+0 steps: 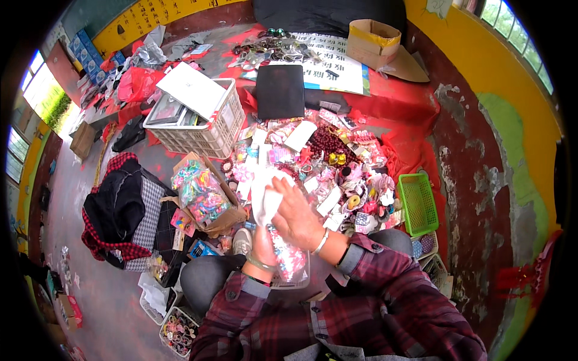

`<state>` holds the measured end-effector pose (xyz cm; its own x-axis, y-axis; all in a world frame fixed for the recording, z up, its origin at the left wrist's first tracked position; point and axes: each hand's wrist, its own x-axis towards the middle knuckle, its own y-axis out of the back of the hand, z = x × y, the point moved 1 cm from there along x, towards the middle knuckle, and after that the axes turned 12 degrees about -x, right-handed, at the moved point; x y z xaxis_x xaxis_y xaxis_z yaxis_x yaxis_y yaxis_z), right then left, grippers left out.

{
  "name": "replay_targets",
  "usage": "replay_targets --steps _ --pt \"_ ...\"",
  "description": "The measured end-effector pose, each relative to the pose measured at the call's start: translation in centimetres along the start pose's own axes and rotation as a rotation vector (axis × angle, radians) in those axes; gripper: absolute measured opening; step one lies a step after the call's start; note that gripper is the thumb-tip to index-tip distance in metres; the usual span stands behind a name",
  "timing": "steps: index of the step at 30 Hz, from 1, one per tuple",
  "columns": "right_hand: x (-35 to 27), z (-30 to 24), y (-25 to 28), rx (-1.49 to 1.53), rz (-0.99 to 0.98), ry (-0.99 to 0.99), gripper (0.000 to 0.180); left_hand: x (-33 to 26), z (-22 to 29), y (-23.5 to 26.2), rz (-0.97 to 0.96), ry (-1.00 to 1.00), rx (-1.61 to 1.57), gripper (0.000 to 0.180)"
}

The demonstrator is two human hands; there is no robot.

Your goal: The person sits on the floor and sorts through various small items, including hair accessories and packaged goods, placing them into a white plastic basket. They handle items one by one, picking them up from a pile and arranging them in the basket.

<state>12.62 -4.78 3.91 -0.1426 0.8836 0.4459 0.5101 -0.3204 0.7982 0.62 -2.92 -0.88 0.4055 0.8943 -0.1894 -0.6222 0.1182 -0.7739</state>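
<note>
A white, crumpled piece (pixel 265 201), paper or thin plastic, stands up in front of me. My left hand (pixel 263 245) grips its lower end, most of the fingers hidden behind it. Against its right side lies my right hand (pixel 296 212), fingers stretched out and flat. Below both hands, a clear bag of pink, red and white small pieces (pixel 290 260) rests over a white basket (pixel 304 278). Beyond them spreads a heap of hair ties and trinkets (pixel 361 198), with dark red beads (pixel 328 144) among it.
At left, a cardboard box (pixel 226 219) holds bagged colourful pieces, beside a pile of clothes (pixel 123 210). A white crate (pixel 198 135) with flat items stands farther back. A green basket (pixel 418 204) is at right. Another cardboard box (pixel 372 45) sits on the red-covered platform.
</note>
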Motion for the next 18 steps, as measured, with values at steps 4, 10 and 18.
replay_targets --steps 4,10,18 --pt "-3.2 -3.6 -1.6 0.066 -0.23 0.184 0.056 1.7 1.8 3.6 -0.266 0.275 -0.675 0.06" --pt "-2.2 -4.3 -0.4 0.011 -0.21 0.136 0.059 -1.2 3.1 -0.8 -0.098 0.13 -0.24 0.056" --pt "0.4 -1.1 2.3 -0.053 0.071 -0.057 0.052 -0.4 1.5 -3.7 -0.089 -0.043 0.032 0.05"
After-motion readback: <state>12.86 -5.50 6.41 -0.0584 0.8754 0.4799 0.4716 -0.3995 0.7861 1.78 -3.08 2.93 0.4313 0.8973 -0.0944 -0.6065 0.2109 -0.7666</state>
